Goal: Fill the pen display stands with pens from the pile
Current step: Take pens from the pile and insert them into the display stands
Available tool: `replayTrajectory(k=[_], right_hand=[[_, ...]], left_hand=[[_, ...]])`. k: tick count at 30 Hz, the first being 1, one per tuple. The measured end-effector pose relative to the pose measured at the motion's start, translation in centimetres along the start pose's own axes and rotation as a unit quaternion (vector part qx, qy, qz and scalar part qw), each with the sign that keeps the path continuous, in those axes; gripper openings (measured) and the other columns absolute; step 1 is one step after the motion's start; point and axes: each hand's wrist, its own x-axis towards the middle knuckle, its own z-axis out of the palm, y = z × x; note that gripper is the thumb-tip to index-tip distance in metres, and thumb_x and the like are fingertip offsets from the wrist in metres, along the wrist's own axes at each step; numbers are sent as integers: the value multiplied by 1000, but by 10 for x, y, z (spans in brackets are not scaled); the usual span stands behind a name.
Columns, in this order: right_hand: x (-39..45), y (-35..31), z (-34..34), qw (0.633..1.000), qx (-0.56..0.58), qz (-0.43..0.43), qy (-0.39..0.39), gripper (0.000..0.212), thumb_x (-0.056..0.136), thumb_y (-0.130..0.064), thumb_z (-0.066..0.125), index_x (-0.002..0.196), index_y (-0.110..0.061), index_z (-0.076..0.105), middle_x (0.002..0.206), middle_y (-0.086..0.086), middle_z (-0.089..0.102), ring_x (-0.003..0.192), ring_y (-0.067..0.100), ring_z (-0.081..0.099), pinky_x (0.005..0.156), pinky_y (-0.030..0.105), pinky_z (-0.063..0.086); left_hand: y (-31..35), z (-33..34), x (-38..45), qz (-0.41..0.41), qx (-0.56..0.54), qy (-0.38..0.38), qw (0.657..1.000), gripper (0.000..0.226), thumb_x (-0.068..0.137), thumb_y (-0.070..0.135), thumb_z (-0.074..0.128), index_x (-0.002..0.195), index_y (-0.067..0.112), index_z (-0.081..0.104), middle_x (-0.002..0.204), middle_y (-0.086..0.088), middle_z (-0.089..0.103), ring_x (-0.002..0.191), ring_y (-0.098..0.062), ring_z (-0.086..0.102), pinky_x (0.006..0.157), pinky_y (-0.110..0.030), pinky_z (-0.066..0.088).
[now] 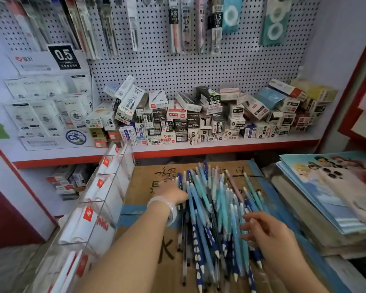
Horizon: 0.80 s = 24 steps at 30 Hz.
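At the left edge of the pile of pens (215, 216), the left hand (171, 190) is laid with its fingers reaching into the pens around 10 o'clock of the heap; whether those fingers are pinching a pen or only touching the pile cannot be told, since they are blurred and partly hidden among the barrels. A pale bangle (164, 207) is worn on that wrist. The right hand (264, 230) is held over the pile's 4 o'clock side, its fingers loosely curled and spread, the fingertips touching the uppermost pens with nothing clearly gripped. The pens, in light blue, teal, dark blue and a few pink, are heaped lengthwise on a cardboard box (144, 187) sealed with blue tape and marked with black characters. At 9 o'clock from the pile, a clear display stand (106, 199) with several compartments is set, running from near to far; white packets with red labels are seen in it. At 3 o'clock, a stack of books (325, 208) with a cartoon cover on top is placed. At 12 o'clock, beyond the box, a shelf (199, 148) with a red edge is loaded with small pen boxes (199, 119), and above it packaged pens are hung on a white pegboard (199, 66).
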Motion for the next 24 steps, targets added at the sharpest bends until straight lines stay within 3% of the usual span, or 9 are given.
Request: replayTrajectory(k=[3,6,9,11,14,16,18,20,24], right_hand=[[1,5,-3,1000,-2,9,11,22,97,-12,46,86,-21,63,78,-1,69,70,13,67,65,25,53],[2,8,-6,1000,-3,13,14,21,97,-12,45,89,-18,63,80,0,69,71,13,66,60,19,50],[2,10,-5,1000,-11,18,15,20,97,-12,45,90,-18,63,80,0,68,71,12,66,62,18,50],[2,11,-4,1000,-14,21,17,20,97,-12,45,91,-17,63,80,0,68,72,12,65,67,22,51],[0,11,-5,1000,-9,21,20,21,97,-12,43,91,-17,63,81,1,68,73,13,65,70,25,52],[-2,11,-6,1000,-5,22,19,22,98,-13,43,90,-18,63,81,1,68,73,13,65,67,23,51],[-3,10,-8,1000,-5,19,22,23,98,-12,43,88,-20,62,80,0,68,73,14,65,64,22,50],[-6,10,-9,999,2,21,25,23,98,-12,43,87,-20,62,80,1,68,72,15,66,62,21,49],[-14,9,-14,999,10,27,27,22,98,-11,43,90,-19,63,81,2,68,72,15,66,62,23,50]], left_hand=[[-1,0,3,-2,37,0,999,23,85,32,60,90,12,51,76,-1,52,54,-13,47,45,-23,34],[-8,1,6,-10,24,21,999,35,85,20,60,118,11,55,118,-1,61,70,-13,61,47,-22,39],[-12,2,4,-19,12,26,999,39,85,15,56,123,13,56,96,13,57,60,-12,56,41,-22,34],[-13,2,3,-14,36,33,999,45,87,10,50,132,15,50,103,6,61,60,-14,54,42,-22,34],[-13,4,2,-4,88,43,995,41,91,9,48,132,11,48,121,-6,59,90,-21,63,60,-25,48],[-15,3,1,-4,97,42,994,42,91,11,49,133,12,47,119,-6,60,100,-22,62,70,-25,49],[-17,-1,-2,-11,77,34,996,39,90,14,52,129,9,49,107,-5,61,97,-21,63,68,-24,48],[-21,-7,-8,-18,43,16,999,43,90,16,53,132,8,44,115,-10,60,93,-23,63,75,-28,51],[-36,-13,-19,-36,-131,-20,990,42,90,15,54,129,4,44,109,-3,56,74,-23,59,77,-37,52]])
